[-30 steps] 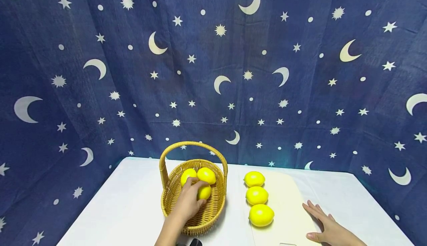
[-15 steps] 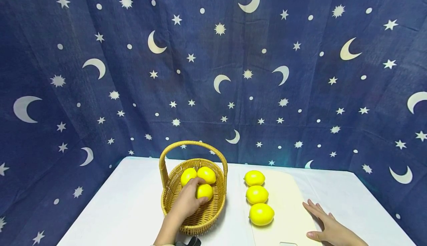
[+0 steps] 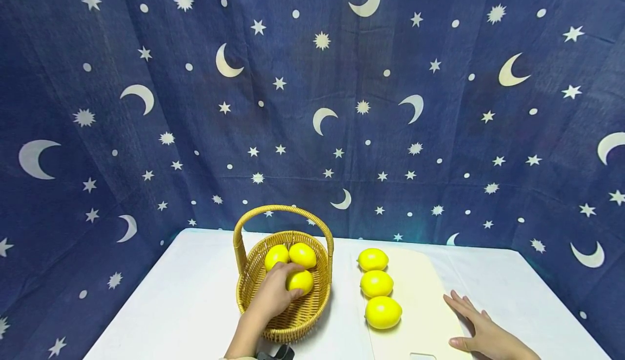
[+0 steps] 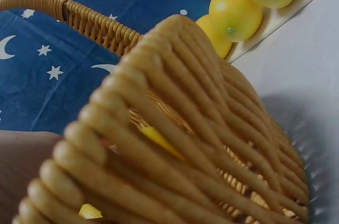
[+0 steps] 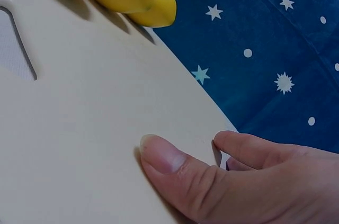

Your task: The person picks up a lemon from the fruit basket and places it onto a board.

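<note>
My left hand (image 3: 278, 292) reaches into a wicker basket (image 3: 244, 295) with a tall arched handle. Its thumb and fingers hold a yellow lemon (image 3: 301, 282) from the left side. Two more lemons lie behind it, a left one (image 3: 276, 257) and a right one (image 3: 303, 255). In the left wrist view the basket wall (image 4: 175, 91) hides most of the hand. Fingers spread, my right hand (image 3: 480, 335) rests at the right edge of a cream cutting board (image 3: 425, 306). In the right wrist view the thumb (image 5: 164, 155) lies on the board's top.
Three lemons stand in a column along the board's left side: the far one (image 3: 373, 259), the middle one (image 3: 376, 283) and the near one (image 3: 383, 312). A white cloth (image 3: 185, 295) covers the table. Behind hangs a blue curtain (image 3: 293, 186) with moons and stars.
Inside the basket, my left hand has shifted slightly on the front lemon, and more of that lemon shows now. My right hand has stayed at the board's edge.
</note>
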`<state>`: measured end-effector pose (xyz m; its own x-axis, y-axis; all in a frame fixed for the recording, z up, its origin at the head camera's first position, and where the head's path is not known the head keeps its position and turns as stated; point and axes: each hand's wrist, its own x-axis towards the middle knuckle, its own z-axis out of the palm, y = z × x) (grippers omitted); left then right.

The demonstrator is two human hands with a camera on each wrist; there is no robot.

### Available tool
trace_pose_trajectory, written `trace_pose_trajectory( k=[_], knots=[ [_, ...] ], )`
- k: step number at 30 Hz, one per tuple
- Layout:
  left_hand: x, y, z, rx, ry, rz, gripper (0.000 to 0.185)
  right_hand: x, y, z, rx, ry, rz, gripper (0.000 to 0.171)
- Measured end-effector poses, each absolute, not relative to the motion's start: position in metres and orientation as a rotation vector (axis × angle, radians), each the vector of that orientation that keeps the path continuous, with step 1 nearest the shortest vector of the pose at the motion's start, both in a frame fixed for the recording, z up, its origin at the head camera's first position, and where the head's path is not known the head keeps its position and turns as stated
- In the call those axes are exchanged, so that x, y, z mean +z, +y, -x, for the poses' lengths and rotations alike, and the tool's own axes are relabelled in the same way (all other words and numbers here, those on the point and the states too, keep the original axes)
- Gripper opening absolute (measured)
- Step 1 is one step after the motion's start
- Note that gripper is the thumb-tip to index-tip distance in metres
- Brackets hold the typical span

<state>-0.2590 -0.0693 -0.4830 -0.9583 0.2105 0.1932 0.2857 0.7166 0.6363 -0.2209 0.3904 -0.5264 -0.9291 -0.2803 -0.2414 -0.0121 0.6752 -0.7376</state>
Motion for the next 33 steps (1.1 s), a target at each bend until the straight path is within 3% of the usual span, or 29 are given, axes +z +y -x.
trace_pose_trajectory(
  k=[9,33],
  knots=[
    [-0.4826,-0.0667,0.2599,-1.086,-2.829,0.288,0.048,-0.5259,0.3907,0.2196,-1.106,2.584,0.256,0.092],
    [-0.4743,-0.0714,0.2584,-1.056,-2.769,0.315,0.047,-0.5273,0.3902,0.2192,-1.114,2.586,0.229,0.091]
  ],
)
